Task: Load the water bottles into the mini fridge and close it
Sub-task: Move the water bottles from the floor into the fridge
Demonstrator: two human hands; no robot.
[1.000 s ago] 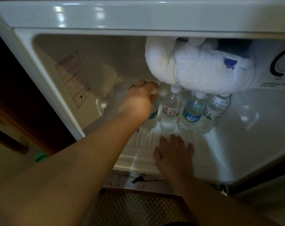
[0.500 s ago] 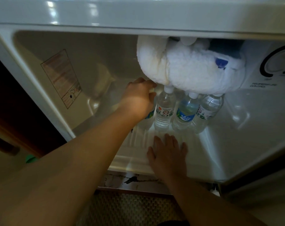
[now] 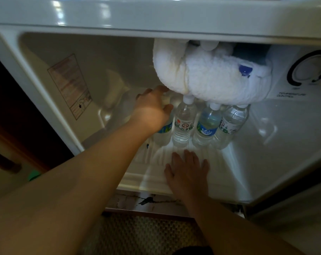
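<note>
Head view: left hand [image 3: 152, 109] grips the top of the leftmost bottle [image 3: 163, 132], upright at the fridge [image 3: 266, 162] floor's back beside 3 others; right hand [image 3: 188, 173] lies flat, released, nearer the front.

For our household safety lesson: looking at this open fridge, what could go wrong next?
1. The left hand grips the leftmost bottle beside a tight row; a nudge might topple the neighbouring bottle.
2. The frost lump overhangs the caps, so lifting a bottle may snag it.
</note>
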